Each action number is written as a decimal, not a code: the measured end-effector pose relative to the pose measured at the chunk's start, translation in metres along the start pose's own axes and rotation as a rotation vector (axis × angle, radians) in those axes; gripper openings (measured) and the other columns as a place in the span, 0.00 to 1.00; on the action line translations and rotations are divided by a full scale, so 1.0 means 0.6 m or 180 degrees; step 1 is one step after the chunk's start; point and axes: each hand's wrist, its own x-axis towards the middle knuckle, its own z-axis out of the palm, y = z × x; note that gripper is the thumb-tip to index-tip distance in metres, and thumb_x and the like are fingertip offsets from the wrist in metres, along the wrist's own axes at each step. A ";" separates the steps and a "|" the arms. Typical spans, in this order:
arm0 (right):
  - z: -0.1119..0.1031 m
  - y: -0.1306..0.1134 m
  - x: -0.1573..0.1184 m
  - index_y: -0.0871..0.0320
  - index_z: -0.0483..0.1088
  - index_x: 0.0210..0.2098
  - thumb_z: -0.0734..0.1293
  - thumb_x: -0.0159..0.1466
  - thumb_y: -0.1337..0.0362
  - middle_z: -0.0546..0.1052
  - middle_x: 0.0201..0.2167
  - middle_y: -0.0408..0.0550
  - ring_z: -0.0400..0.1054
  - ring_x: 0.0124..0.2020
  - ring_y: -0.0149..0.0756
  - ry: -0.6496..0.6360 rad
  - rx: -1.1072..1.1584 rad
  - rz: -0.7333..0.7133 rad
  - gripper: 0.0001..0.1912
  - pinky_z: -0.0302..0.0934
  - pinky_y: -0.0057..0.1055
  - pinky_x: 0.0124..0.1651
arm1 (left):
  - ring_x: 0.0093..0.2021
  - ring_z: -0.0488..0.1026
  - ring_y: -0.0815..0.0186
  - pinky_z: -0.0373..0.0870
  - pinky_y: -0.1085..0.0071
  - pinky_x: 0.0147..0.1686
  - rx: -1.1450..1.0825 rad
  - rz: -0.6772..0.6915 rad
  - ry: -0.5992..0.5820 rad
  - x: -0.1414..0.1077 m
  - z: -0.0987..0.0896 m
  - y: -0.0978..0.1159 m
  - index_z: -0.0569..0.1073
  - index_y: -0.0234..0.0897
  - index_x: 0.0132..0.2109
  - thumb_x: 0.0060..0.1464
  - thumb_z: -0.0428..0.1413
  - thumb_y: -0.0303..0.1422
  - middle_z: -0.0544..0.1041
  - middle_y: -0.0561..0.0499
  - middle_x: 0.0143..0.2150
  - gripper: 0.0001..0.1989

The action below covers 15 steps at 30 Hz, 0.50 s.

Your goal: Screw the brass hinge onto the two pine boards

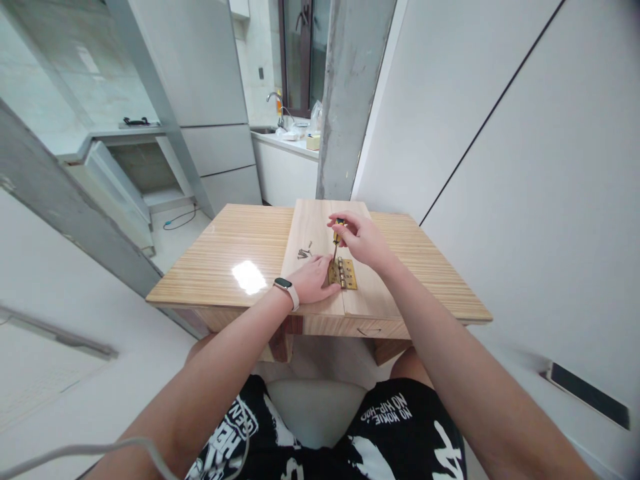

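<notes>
My right hand [361, 239] is closed around the yellow and black handle of a screwdriver [339, 232]. The tool stands nearly upright, its tip down at the left leaf of a brass hinge [349, 273]. My left hand [314, 280] lies on the wooden boards [313, 223] beside the hinge, fingers stretched forward and touching its left edge. Several screws [304, 253] lie loose on the board just beyond my left hand. The hinge rests across the seam between two pale boards, and its left leaf is partly covered by my fingers.
Under the boards is a glossy wood-grain table [215, 257] with its front edge near my knees. A grey pillar [345, 100] rises behind it, and a white wall [540, 173] stands on the right. A sink counter [290, 141] is farther back.
</notes>
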 end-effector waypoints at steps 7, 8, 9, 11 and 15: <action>-0.026 0.005 0.018 0.56 0.77 0.49 0.67 0.68 0.57 0.82 0.42 0.50 0.74 0.33 0.35 -0.0465 0.0349 0.0050 0.15 0.71 0.34 0.38 | 0.65 0.66 0.48 0.63 0.51 0.66 0.0032 -0.0001 -0.0016 0.000 0.000 0.001 0.59 0.30 0.65 0.61 0.56 0.47 0.70 0.32 0.62 0.33; -0.024 0.006 0.017 0.56 0.78 0.47 0.68 0.67 0.57 0.82 0.40 0.49 0.75 0.34 0.36 -0.0359 0.0194 0.0021 0.13 0.71 0.35 0.39 | 0.65 0.65 0.48 0.63 0.51 0.66 0.0039 -0.0007 -0.0011 0.000 0.001 0.000 0.59 0.30 0.65 0.61 0.56 0.47 0.70 0.32 0.62 0.33; -0.022 0.007 0.016 0.55 0.78 0.46 0.68 0.67 0.57 0.82 0.39 0.49 0.75 0.35 0.37 -0.0237 0.0037 -0.0013 0.12 0.71 0.35 0.40 | 0.65 0.65 0.48 0.63 0.51 0.66 0.0049 -0.0013 -0.0007 0.000 0.002 -0.001 0.59 0.30 0.65 0.61 0.56 0.47 0.70 0.32 0.62 0.33; -0.015 0.008 0.012 0.56 0.79 0.46 0.68 0.67 0.58 0.82 0.37 0.48 0.74 0.33 0.37 -0.0012 -0.0226 -0.0082 0.12 0.69 0.35 0.39 | 0.65 0.66 0.47 0.63 0.52 0.66 0.0070 -0.0016 0.0000 0.000 0.003 -0.002 0.59 0.30 0.65 0.61 0.56 0.47 0.70 0.32 0.62 0.34; -0.003 0.007 0.004 0.57 0.79 0.47 0.67 0.69 0.58 0.81 0.33 0.46 0.72 0.30 0.35 0.0274 -0.0584 -0.0280 0.13 0.64 0.32 0.36 | 0.63 0.67 0.47 0.63 0.53 0.66 0.0119 0.0018 0.0021 0.001 0.006 -0.004 0.60 0.27 0.64 0.62 0.55 0.48 0.71 0.31 0.60 0.34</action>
